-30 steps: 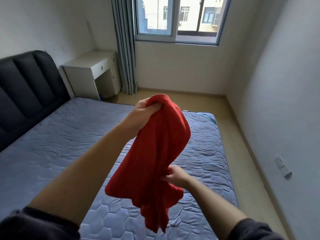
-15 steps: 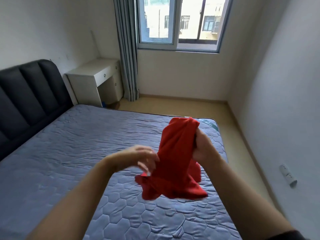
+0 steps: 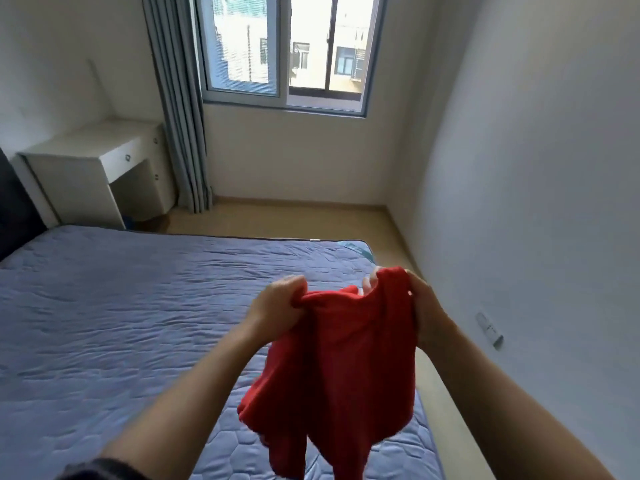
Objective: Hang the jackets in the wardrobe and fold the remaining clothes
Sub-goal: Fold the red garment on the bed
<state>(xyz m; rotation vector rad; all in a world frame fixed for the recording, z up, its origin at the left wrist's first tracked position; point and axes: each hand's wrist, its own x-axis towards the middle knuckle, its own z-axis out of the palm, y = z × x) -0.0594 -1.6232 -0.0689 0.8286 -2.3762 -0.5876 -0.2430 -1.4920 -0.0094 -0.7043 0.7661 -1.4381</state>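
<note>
A red garment [image 3: 346, 358] is gripped at its top edge by both hands: one bunched corner is enclosed by the curled fingers of the left hand [image 3: 277, 306], and the other is clasped by the right hand [image 3: 424, 313]. The garment is held in the air above the right part of the bed [image 3: 121, 306], its lower folds hanging loose. The bed is covered in faintly creased blue-grey quilting. At the bed's left end a dark headboard [image 3: 14, 209] is seen. Beyond the bed's far side a white desk [image 3: 93, 174], a grey curtain [image 3: 180, 116] and a window [image 3: 287, 53] are set, with tan floor [image 3: 294, 216] between.
</note>
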